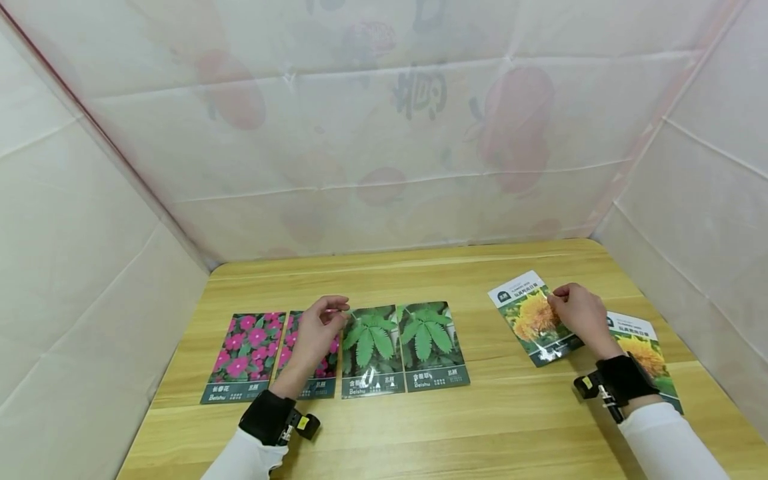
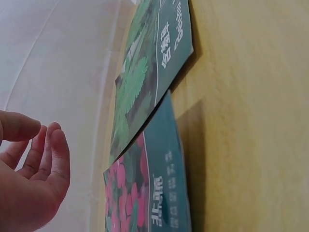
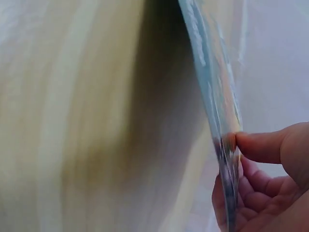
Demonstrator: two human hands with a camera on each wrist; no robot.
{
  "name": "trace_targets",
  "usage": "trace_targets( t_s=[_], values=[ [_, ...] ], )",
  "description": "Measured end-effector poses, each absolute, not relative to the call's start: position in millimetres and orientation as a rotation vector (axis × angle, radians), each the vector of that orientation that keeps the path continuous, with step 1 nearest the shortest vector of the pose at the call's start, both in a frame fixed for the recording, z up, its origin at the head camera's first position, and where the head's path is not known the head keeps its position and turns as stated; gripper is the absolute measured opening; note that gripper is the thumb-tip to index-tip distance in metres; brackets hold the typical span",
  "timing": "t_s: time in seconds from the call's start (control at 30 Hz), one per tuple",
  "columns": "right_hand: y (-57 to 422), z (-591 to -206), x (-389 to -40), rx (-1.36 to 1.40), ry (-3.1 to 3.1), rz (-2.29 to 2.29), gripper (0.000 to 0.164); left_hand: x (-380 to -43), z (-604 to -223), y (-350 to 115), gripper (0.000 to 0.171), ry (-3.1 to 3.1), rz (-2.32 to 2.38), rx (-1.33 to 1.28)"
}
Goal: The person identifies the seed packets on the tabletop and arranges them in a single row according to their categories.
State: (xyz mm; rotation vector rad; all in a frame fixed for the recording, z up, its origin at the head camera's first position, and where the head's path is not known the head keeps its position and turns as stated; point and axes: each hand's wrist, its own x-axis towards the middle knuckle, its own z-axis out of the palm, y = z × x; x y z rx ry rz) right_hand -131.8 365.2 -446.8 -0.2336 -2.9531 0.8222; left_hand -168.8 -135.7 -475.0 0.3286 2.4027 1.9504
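Nearest to the person, two white sleeves end in black wrist straps, one on each forearm, over the front of the wooden desk (image 1: 456,427).

The left hand (image 1: 318,330) hangs just above a row of four seed packets lying flat side by side. Its fingers (image 2: 53,154) are loosely curved and hold nothing; the left wrist view shows the palm bare, with the packets lying beyond it. Under this hand sits the second pink flower packet (image 1: 312,373), mostly covered by it. To its left lies the first pink flower packet (image 1: 243,357), edge to edge with its twin. To its right come two green leaf packets: the left leaf packet (image 1: 371,353), whose near edge lifts a little and overlaps the pink one in the left wrist view, and the right leaf packet (image 1: 433,347), flat on the wood.

Well apart from that row, on the right side of the desk, the right hand (image 1: 579,313) pinches an orange flower packet (image 1: 531,320). The right wrist view shows the thumb pressed on one face of the glossy packet and the other fingers (image 3: 251,183) curled behind it. The packet is turned at an angle, its white top strip pointing away from the person. Partly under the right forearm lies a second orange flower packet (image 1: 645,353).

Beyond the desk, pale sheeting (image 1: 384,133) with faint red fruit prints closes in the back and both sides.
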Motion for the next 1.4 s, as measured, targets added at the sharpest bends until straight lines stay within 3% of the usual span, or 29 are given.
trace_targets(
  t_s=[0.17, 0.63, 1.4],
  values=[
    [370, -439, -132, -0.284, -2.987, 0.970, 0.038, -166, -457, -132, 0.032, 2.362, 1.924, 0.201],
    [363, -441, -129, -0.438, -2.871, 1.448, 0.054, -167, -457, -132, 0.031, 2.368, 1.919, 0.172],
    [303, -458, -125, -0.382, -2.840, 1.609, 0.038, -164, -456, -134, 0.032, 2.336, 1.959, 0.142]
  ],
)
